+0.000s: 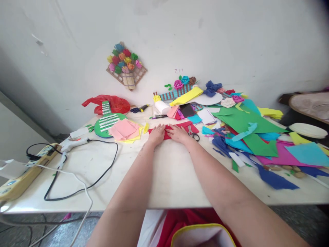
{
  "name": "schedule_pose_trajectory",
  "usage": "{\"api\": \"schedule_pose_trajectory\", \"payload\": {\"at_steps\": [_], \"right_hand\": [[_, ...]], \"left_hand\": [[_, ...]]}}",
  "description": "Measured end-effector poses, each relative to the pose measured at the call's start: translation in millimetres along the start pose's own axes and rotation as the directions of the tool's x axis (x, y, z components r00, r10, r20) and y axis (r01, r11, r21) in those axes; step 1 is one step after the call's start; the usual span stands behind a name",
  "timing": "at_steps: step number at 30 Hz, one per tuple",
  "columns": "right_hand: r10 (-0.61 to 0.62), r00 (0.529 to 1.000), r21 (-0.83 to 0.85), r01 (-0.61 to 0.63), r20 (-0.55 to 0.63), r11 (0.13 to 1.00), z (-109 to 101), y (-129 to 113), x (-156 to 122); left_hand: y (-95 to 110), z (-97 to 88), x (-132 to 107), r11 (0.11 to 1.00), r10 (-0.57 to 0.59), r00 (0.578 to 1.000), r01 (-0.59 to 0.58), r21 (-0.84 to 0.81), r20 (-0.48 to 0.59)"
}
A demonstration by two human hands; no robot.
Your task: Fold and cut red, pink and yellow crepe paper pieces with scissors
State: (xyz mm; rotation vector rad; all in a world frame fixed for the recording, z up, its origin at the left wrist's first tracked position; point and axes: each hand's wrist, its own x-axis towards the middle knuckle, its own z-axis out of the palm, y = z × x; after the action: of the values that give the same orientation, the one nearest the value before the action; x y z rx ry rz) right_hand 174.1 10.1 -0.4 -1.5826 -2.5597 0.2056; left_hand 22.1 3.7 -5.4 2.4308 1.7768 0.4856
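Observation:
A red paper sheet [185, 125] lies flat on the white table [164, 171] in front of me. My left hand [156, 134] rests palm down on its left part, fingers stretched out and close together. My right hand [178, 133] lies flat beside it on the same sheet, fingers extended. The two hands almost touch at the middle of the paper and cover most of it. Scissors [193, 134] with dark handles lie just right of my right hand.
A pink and yellow paper stack [125, 130] and a green card guitar [106, 120] sit left. A glue gun [74, 143], black cable [84, 185] and power strip [28, 168] occupy the left side. Coloured sheets [257, 137] crowd the right; paper flowers [183, 84] stand by the wall.

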Motion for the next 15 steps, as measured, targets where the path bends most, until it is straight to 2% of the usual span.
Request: {"api": "schedule_pose_trajectory", "payload": {"at_steps": [3,6,11,15], "right_hand": [[0.004,1.000,0.015,-0.004,0.020,1.000,-3.4,-0.3,-1.5],[0.016,1.000,0.111,-0.016,0.006,0.994,-7.1,3.0,-1.0],[0.162,0.972,0.383,-0.087,-0.169,0.920,-6.2,17.8,6.8],[0.239,0.940,0.373,-0.136,-0.245,0.918,-4.2,25.9,10.2]], "left_hand": [[-0.3,6.6,-0.4,0.996,0.022,0.996,-0.030,0.086,0.085],[0.9,7.7,-0.8,0.992,0.018,0.995,-0.029,0.124,0.094],[4.1,6.7,-1.2,0.986,0.032,0.994,-0.049,0.161,0.106],[5.9,5.1,-1.9,0.984,0.032,0.993,-0.050,0.170,0.110]]}}
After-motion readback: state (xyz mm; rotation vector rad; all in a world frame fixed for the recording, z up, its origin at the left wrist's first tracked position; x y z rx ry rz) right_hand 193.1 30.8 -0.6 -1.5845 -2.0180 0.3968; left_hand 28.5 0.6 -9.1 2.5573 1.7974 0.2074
